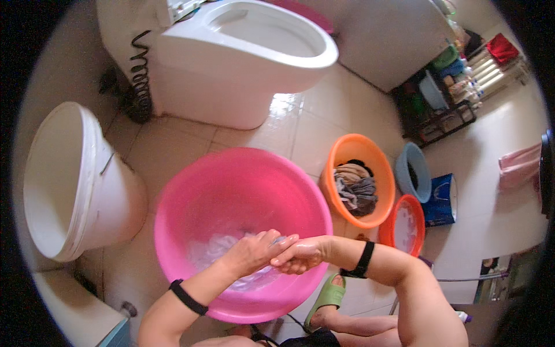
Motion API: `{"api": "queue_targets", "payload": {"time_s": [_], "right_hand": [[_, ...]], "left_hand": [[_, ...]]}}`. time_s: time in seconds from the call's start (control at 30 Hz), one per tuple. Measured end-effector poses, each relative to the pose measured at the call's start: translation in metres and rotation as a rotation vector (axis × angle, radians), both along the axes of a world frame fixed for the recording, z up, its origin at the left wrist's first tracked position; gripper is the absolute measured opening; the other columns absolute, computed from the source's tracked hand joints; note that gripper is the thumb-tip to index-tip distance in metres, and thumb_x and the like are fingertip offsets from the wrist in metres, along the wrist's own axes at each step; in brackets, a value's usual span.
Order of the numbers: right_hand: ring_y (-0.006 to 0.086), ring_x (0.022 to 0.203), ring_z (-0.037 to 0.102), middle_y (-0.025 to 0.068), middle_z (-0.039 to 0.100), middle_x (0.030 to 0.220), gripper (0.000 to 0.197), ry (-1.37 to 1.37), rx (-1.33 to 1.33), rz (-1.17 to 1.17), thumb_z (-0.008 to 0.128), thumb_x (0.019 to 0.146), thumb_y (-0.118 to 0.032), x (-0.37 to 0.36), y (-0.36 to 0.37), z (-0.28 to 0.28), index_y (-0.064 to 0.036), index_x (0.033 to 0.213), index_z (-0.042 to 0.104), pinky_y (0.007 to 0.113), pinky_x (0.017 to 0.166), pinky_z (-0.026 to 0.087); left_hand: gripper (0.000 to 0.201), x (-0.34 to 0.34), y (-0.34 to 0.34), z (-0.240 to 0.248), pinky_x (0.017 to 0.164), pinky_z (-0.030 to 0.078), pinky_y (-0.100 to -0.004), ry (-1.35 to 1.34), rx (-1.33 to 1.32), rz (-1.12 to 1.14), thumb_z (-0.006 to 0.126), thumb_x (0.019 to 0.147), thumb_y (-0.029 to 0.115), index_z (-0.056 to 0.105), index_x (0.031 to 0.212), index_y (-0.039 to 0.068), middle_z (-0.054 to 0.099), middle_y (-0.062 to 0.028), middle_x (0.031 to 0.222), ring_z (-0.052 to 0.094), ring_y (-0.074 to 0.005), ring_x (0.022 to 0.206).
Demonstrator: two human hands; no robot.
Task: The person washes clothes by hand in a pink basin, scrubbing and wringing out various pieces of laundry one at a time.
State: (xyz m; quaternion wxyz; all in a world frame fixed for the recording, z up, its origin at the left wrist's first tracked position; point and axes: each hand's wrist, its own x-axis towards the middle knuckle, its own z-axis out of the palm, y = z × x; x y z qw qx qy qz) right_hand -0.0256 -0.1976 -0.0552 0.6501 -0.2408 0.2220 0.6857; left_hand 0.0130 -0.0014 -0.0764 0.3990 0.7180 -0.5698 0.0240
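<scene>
My left hand (254,253) and my right hand (302,254) meet over the near part of a large pink basin (191,185). Both have their fingers curled and pressed together. A small grey-blue patch (278,239) shows between them, perhaps wet cloth; the rest of it is hidden by the fingers. Below, white cloth (217,248) lies in water at the bottom of the basin, partly covered by my left forearm. A black band circles each forearm.
A white bucket (118,196) stands at the left and a white toilet (219,87) behind the basin. To the right are an orange basin (329,185) holding clothes (361,194), a red-orange basin (388,228), a light-blue basin (425,188) and a blue bag (442,202). A green slipper (330,294) is near.
</scene>
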Motion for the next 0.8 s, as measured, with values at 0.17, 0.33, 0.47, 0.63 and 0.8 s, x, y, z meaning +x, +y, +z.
{"api": "queue_targets", "payload": {"time_s": [0.17,0.33,0.47,0.63,0.8], "right_hand": [[0.0091,0.045,0.037,-0.0016,0.043,0.058,0.036,-0.3,-0.315,0.355,0.064,0.083,-0.042,0.013,0.022,0.01,-0.0115,0.068,0.051,0.028,0.038,0.029],[0.0255,0.068,0.062,0.0135,0.064,0.076,0.041,-0.982,-0.718,0.557,0.064,0.076,-0.041,-0.011,0.04,-0.017,-0.0019,0.088,0.064,0.04,0.058,0.048],[0.0344,0.072,0.066,0.0197,0.066,0.078,0.036,-1.445,-1.005,0.947,0.055,0.078,-0.038,-0.01,0.046,-0.02,-0.0038,0.08,0.066,0.043,0.065,0.052],[0.0301,0.066,0.068,0.0163,0.068,0.074,0.026,-1.719,-0.986,1.14,0.054,0.077,-0.028,-0.001,0.045,-0.039,-0.0076,0.073,0.069,0.044,0.06,0.054],[0.0248,0.065,0.069,0.0111,0.069,0.07,0.021,-1.846,-1.084,1.165,0.051,0.078,-0.023,0.021,0.049,-0.024,-0.0114,0.073,0.067,0.041,0.055,0.055]], "left_hand": [[0.022,-0.018,0.0,-0.023,0.047,0.052,-0.0342,-0.004,0.185,0.25,0.055,0.081,0.018,0.055,0.101,0.011,0.057,-0.0048,0.073,0.063,-0.0228,0.057],[0.007,-0.032,-0.006,-0.032,0.041,0.05,-0.039,0.119,0.477,0.35,0.053,0.08,0.015,0.055,0.077,0.01,0.064,-0.01,0.067,0.066,-0.0255,0.057],[0.014,-0.04,-0.008,-0.046,0.055,0.053,-0.0421,0.321,0.637,0.327,0.056,0.078,0.014,0.063,0.084,0.003,0.067,-0.0142,0.071,0.068,-0.0311,0.068],[0.024,-0.017,-0.007,-0.029,0.073,0.053,-0.043,0.62,0.868,0.243,0.06,0.075,0.02,0.069,0.09,0.004,0.068,-0.0162,0.09,0.067,-0.0319,0.087],[0.026,0.01,-0.01,-0.073,0.075,0.05,-0.0414,0.797,0.777,0.114,0.061,0.072,0.019,0.066,0.092,0.003,0.067,-0.0185,0.096,0.065,-0.0323,0.087]]}}
